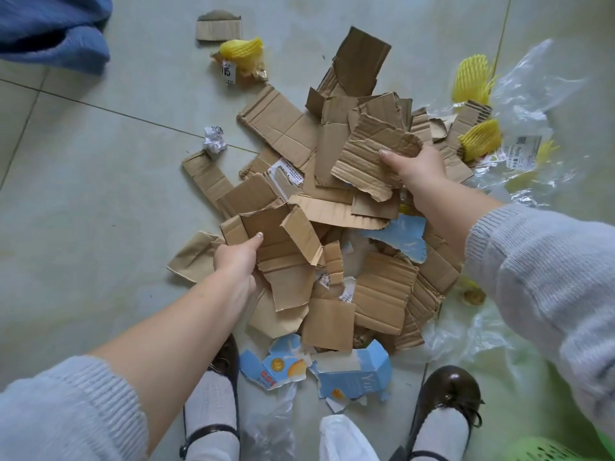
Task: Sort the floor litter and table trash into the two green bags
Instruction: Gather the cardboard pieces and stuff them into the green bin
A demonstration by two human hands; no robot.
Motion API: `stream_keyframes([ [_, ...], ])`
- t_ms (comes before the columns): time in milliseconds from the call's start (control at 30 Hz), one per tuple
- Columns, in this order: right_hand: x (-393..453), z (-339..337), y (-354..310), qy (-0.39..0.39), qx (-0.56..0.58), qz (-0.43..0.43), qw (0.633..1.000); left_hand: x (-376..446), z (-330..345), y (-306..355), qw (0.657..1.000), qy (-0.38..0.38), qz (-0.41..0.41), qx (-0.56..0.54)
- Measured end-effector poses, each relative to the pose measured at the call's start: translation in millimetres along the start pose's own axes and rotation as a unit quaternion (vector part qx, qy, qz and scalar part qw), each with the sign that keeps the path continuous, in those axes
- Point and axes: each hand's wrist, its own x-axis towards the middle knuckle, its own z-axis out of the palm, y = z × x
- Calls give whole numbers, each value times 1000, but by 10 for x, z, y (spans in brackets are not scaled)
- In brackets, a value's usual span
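A heap of torn brown cardboard pieces covers the tiled floor in the middle of the view. My left hand grips a folded cardboard piece at the heap's near left side. My right hand holds a torn corrugated cardboard piece above the heap's right side. Torn blue carton scraps lie near my feet. Yellow foam fruit nets and clear plastic film lie at the right. No green bag shows.
A crumpled paper ball sits left of the heap. Another yellow net and a small cardboard piece lie farther away. Blue fabric fills the top left corner. A green basket rim shows bottom right. My shoes stand beside the cartons.
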Motion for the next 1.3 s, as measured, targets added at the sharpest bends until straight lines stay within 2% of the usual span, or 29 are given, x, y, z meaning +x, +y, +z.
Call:
stream_keyframes([
  [100, -8, 2, 17, 15, 6, -22, 1000, -14, 38, 40, 999, 14, 37, 19],
  [267, -22, -51, 3, 53, -13, -53, 997, -84, 25, 44, 998, -5, 60, -29],
  [467, -142, -153, 41, 72, -33, -31, 996, -140, -94, 139, 991, -3, 107, -78],
  [533, -214, -206, 9, 35, 58, -7, 998, -249, -147, 221, 989, -10, 128, -75],
  [633, -350, -376, -114, -38, 208, 22, 977, -435, -224, 438, 982, -8, 181, -49],
  [767, -617, -854, -359, -35, 261, -10, 965, -987, -189, 851, 957, -24, 287, -8],
  [833, -811, -1145, -417, -12, 283, -30, 958, -1378, -87, 1024, 940, -48, 337, 19],
  [1000, -1370, -1831, -228, 88, 285, -72, 952, -2493, 338, 1091, 887, -167, 425, 64],
  [1167, -1923, -2636, 139, 149, 288, -97, 941, -3460, 748, 659, 846, -285, 444, 83],
  [1300, -2312, -3238, 477, 244, 273, -96, 925, -4086, 1038, 189, 809, -374, 442, 102],
])
